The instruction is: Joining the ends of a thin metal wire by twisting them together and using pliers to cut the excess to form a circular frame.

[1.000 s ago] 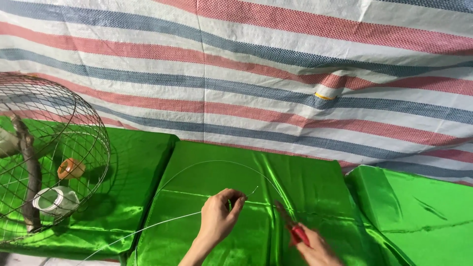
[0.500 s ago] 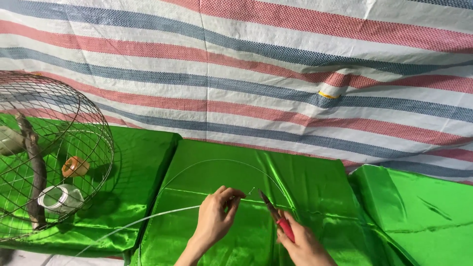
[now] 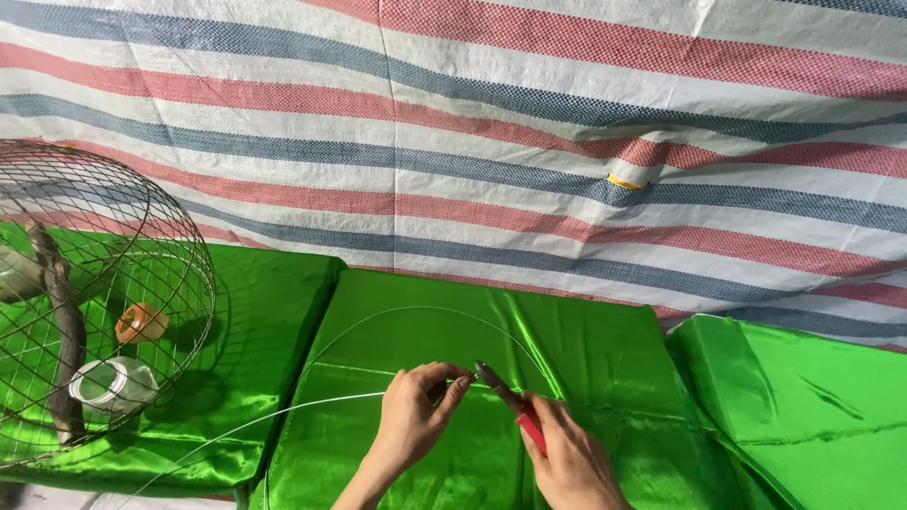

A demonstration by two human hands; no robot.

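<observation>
My left hand (image 3: 413, 420) pinches a thin silvery wire (image 3: 312, 407) between thumb and fingers over a green satin-covered surface (image 3: 605, 359). The wire runs off to the lower left and also arcs up in a loop above my hands. My right hand (image 3: 570, 460) grips red-handled pliers (image 3: 510, 401), their dark jaws pointing up-left at the wire end just right of my left fingertips. Whether the jaws touch the wire I cannot tell.
A round wire cage (image 3: 94, 302) stands at the left on green cloth, holding a wooden perch (image 3: 62, 331), an orange cup (image 3: 142, 323) and a white dish (image 3: 113, 384). A red, white and blue striped tarp (image 3: 529, 142) hangs behind. Another green-covered block (image 3: 803, 406) lies at right.
My right hand has brought the pliers up and left, from low beside the wire to close against my left fingertips. The left hand keeps its pinch on the wire.
</observation>
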